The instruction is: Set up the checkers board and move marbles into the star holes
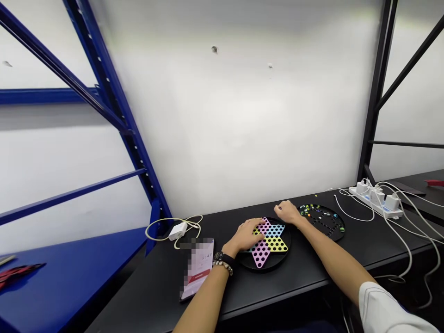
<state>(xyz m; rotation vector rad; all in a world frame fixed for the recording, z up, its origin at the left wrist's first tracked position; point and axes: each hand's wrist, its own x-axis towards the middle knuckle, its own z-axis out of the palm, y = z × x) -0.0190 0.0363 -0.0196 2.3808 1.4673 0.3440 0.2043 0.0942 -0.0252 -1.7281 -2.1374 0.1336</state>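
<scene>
A star-shaped Chinese checkers board (268, 243) in pink, yellow and blue, full of dark holes, sits in a round black tray (282, 264). My left hand (247, 235) lies over the board's left side, touching it with thumb and fingers apart; part of the board is hidden beneath. Just behind the board, above the black table, my right hand (287, 212) is closed with curled fingers. Whatever may be in them cannot be made out. To its right is a black round lid or tray (324, 226) holding several small coloured marbles (308, 209) around its rim.
A lit phone or tablet (198, 270) lies left of my left forearm. Behind it are a white charger (178, 231) and a looped cable. At the right a white power strip (376, 201) trails several cables over the table edge. A blue metal frame (114, 106) rises at left.
</scene>
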